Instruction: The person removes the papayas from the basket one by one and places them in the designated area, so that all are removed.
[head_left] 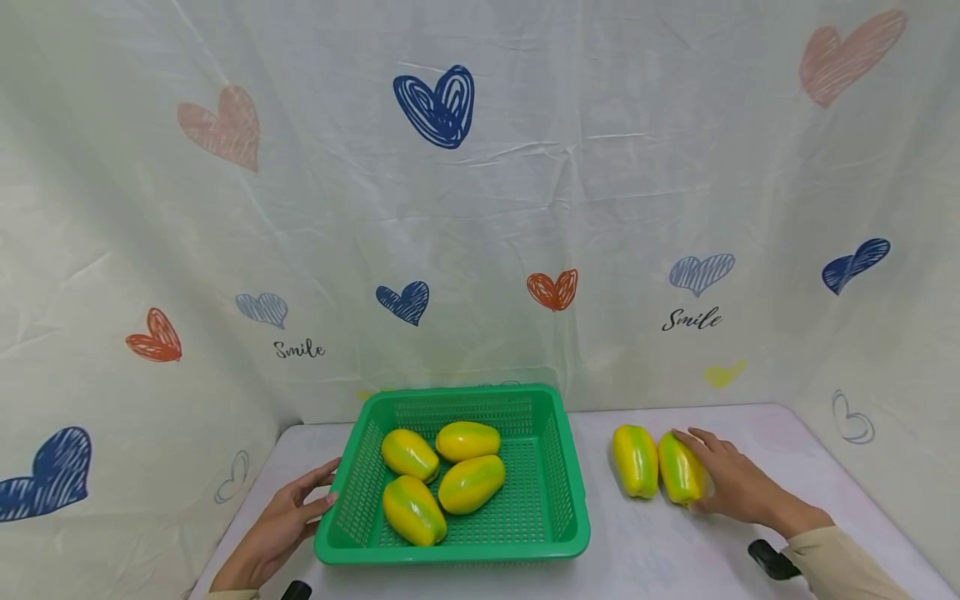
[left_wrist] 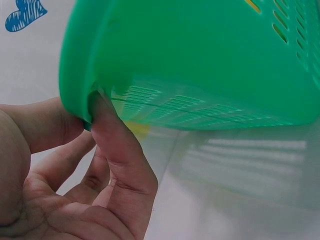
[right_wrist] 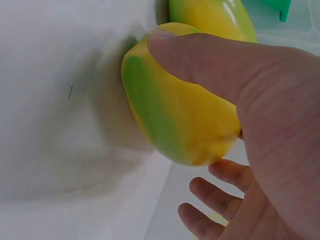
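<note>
A green plastic basket (head_left: pixel 525 500) with perforated walls stands on the table, with several glossy yellow-green mangoes (head_left: pixel 472 484) lying in its left half. At the basket's left side, my left hand (head_left: pixel 277 521) pinches the rim (left_wrist: pixel 80 65) between thumb and index finger. To the right of the basket, two more mangoes lie side by side. My right hand (head_left: pixel 738 483) holds the right-hand mango (right_wrist: pixel 185 120), thumb across one end and fingers at the far end; the index finger is mostly hidden behind it. The other mango (head_left: pixel 635 461) lies just to its left.
The table (head_left: pixel 622 550) has a pale cover. Behind and at both sides hangs a white curtain (head_left: pixel 480 208) printed with hearts and the word "Smile". The basket's back rim stands close to the curtain.
</note>
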